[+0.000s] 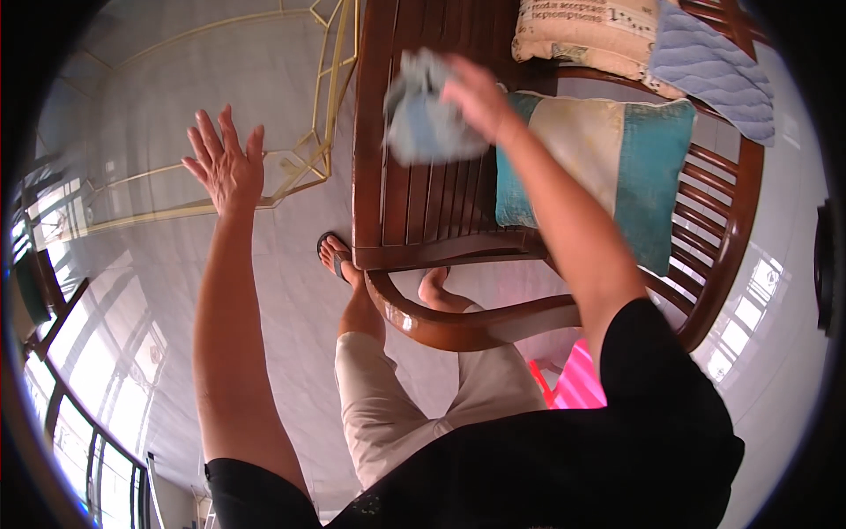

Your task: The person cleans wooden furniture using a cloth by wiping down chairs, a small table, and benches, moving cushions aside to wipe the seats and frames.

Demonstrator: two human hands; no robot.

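Note:
In my right hand (480, 99) is a bunched grey-blue cloth (427, 115), blurred by motion, above the slatted seat of a dark wooden bench (414, 198). Whether the cloth touches the seat I cannot tell. My left hand (227, 166) is held out with its fingers spread and nothing in it, over the glass table with a gold frame (324, 145). Just right of the cloth, partly behind my right forearm, a teal and cream cushion (577, 145) leans on the bench's backrest.
A beige printed cushion (586, 40) and a blue wavy-quilted cloth (714, 75) lie farther along the bench. Its curved armrest (458, 326) stands close before my legs. A bright pink striped thing (577, 379) is beside my right leg. Glossy pale tiles (300, 264) cover the floor.

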